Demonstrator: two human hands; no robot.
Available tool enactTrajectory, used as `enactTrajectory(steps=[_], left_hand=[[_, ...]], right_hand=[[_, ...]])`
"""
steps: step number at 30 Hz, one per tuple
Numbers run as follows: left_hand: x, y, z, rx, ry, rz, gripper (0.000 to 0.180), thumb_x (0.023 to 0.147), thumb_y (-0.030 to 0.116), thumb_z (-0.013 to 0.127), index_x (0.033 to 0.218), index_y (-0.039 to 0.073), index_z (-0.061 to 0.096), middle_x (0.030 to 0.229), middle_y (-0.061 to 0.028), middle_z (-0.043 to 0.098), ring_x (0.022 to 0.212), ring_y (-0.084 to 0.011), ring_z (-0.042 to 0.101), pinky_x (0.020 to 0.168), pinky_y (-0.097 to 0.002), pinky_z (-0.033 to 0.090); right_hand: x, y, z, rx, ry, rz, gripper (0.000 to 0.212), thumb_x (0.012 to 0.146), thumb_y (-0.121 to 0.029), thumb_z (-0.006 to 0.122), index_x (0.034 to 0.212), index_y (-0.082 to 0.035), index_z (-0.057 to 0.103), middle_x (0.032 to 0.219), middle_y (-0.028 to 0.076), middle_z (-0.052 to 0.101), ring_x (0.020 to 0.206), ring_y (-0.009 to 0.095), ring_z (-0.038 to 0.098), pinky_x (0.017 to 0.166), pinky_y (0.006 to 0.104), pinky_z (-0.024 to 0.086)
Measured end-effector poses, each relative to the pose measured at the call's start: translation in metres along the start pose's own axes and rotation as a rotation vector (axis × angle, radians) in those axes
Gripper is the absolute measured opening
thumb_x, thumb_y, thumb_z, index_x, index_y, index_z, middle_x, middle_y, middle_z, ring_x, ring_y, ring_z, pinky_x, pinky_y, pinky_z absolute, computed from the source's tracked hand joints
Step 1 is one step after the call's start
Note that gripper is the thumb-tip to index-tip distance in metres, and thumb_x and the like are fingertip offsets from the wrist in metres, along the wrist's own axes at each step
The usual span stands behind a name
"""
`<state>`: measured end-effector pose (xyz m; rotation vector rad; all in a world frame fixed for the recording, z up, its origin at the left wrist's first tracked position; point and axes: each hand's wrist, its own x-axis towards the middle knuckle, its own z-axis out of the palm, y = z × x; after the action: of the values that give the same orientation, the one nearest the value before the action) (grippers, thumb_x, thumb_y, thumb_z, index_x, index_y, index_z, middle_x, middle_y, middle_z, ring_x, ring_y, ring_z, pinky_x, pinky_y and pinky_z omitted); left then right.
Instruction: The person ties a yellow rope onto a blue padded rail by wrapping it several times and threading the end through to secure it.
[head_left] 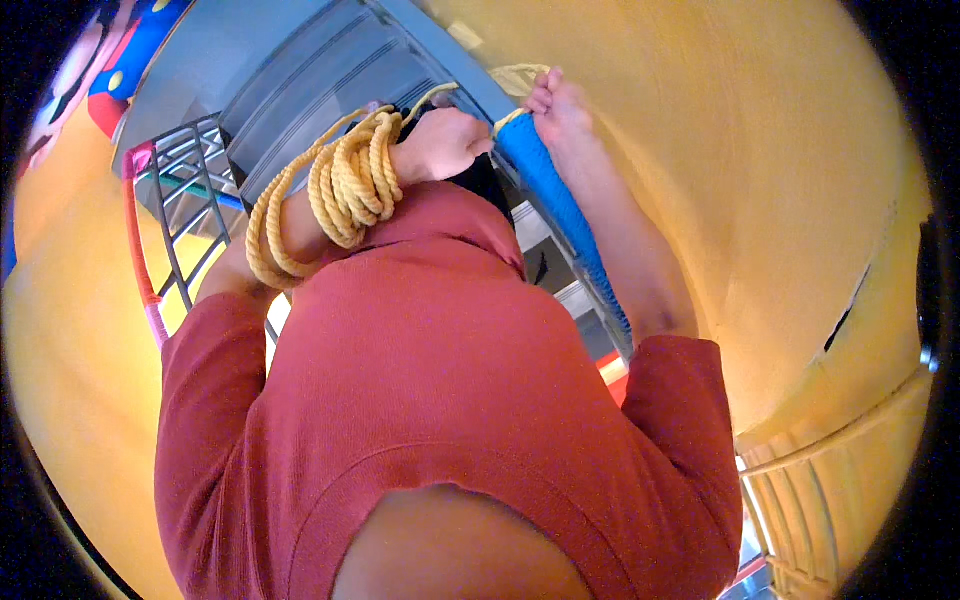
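Observation:
Several loops of thick yellow rope [352, 180] are wound around my left forearm, some lying loose nearer the elbow. My left hand [445, 142] is closed in a fist beside a blue-wrapped rail [552, 185]; what its fingers hold, if anything, is hidden. A free length of the rope runs just beyond that fist. At the rail's far end, my right hand [558, 102] has its fingers closed on a strand of the yellow rope. Rope shows on both sides of the right hand, next to the rail's blue covering.
Grey-blue stair steps [310, 85] lie ahead, past my hands. A dark metal railing [185, 190] with a red and pink padded edge stands at left. A yellow wall [760, 170] curves close along my right. Yellow bars [800, 505] show at lower right.

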<state>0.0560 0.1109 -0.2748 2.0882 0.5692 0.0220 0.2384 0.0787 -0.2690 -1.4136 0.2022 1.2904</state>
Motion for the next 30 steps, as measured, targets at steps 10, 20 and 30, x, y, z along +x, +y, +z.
enactTrajectory(steps=[10,20,30], left_hand=[[0.006,-0.019,-0.007,-0.071,-0.023,0.117,0.025,0.084,0.027,0.054,0.075,0.005,0.059,0.07,-0.0189,0.059,0.07,-0.0375,0.059,0.061,-0.045,0.045],[0.001,-0.014,-0.016,0.067,-0.068,0.216,0.014,0.077,0.018,0.059,0.077,0.004,0.058,0.069,-0.017,0.059,0.07,-0.0378,0.059,0.061,-0.0462,0.047],[0.013,-0.049,0.021,-0.325,-0.038,0.194,0.019,0.082,0.02,0.061,0.078,0.002,0.057,0.07,-0.017,0.058,0.074,-0.0328,0.06,0.069,-0.0379,0.047]], right_hand=[[-0.01,-0.006,-0.002,-0.113,0.137,0.013,0.022,0.095,-0.022,0.042,0.08,-0.007,0.047,0.062,0.0,0.04,0.046,0.012,0.033,0.043,0.0306,0.032],[0.014,-0.013,0.029,-0.575,-0.058,0.256,0.016,0.09,-0.02,0.045,0.08,-0.008,0.049,0.051,-0.005,0.032,0.046,0.01,0.028,0.048,0.0292,0.029],[-0.046,0.028,0.049,-1.119,0.177,-0.423,0.024,0.081,-0.019,0.049,0.067,-0.005,0.063,0.064,0.015,0.058,0.063,0.028,0.057,0.06,0.0412,0.043]])
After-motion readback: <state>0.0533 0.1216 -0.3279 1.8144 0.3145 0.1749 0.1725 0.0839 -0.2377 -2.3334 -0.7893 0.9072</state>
